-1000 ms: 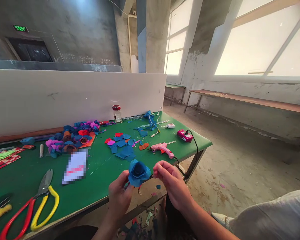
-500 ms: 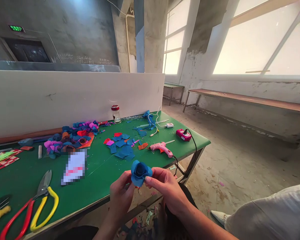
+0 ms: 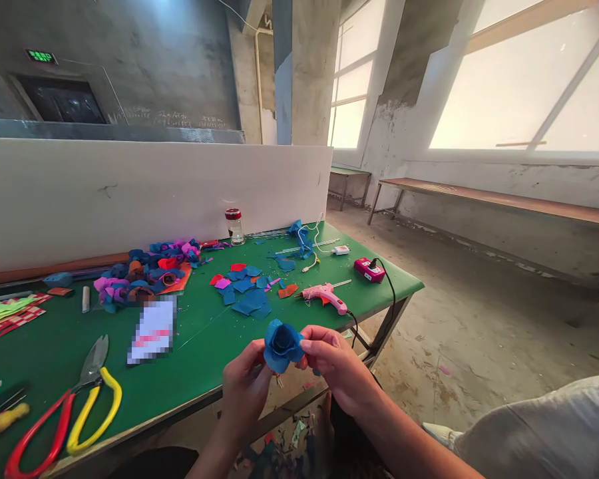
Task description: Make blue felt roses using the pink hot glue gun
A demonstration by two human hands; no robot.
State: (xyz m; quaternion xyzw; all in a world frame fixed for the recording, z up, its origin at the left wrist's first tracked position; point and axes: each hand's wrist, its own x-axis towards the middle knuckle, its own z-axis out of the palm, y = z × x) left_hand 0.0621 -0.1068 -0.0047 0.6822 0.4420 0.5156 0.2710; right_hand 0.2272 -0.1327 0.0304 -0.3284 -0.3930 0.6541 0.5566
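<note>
A blue paper flower (image 3: 282, 346) with a dark hollow centre is held between both hands, just off the table's near edge. My left hand (image 3: 247, 376) grips it from the left, the fingers partly hidden behind the petals. On the other side, my right hand (image 3: 332, 362) pinches a petal at the right rim between thumb and fingers. Beyond the hands lies a pink glue gun (image 3: 325, 296) with its nozzle to the left. Blue paper pieces (image 3: 249, 301), mixed with a few red, orange and pink ones, are scattered beside it.
On the green table (image 3: 204, 359) are scissors (image 3: 92, 376) with red and yellow handles, a heap of finished paper flowers (image 3: 144, 276), a glass jar (image 3: 234, 228), a white charger (image 3: 340, 250) and a magenta power socket (image 3: 369, 269). A person's pale-clothed leg (image 3: 539, 426) is at right.
My right hand has shifted its fingers slightly up along the flower's right petal. The flower has turned a little, and the whole view has shifted slightly.
</note>
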